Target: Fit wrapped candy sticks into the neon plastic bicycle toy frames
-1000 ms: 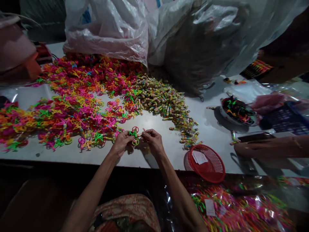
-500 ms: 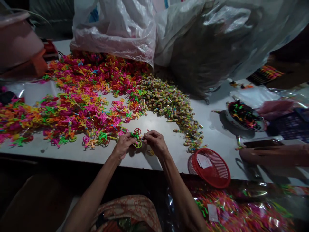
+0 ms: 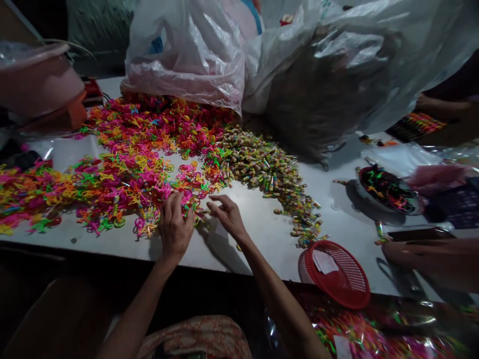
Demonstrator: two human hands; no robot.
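Note:
My left hand reaches over the near edge of a heap of small bright plastic pieces, pink, orange, yellow and green, some with wheel-like rings. Its fingers are apart and their tips touch pieces at the heap's edge; no held piece shows. To its right, my right hand hovers over the white table, thumb and forefinger slightly parted, with nothing visible between them. Beyond it lies a curved pile of small printed tubes, yellowish with several colours.
A red mesh basket with a paper slip sits at the table's front edge. Large plastic bags stand behind the heaps. A bowl of dark and coloured pieces is on the right, a pink tub on the left. Another person's arm rests at the right.
The green, red and yellow wheeled piece both hands held is no longer in them. My left hand has moved left to the heap; my right has opened slightly and shifted left. The view has tilted slightly.

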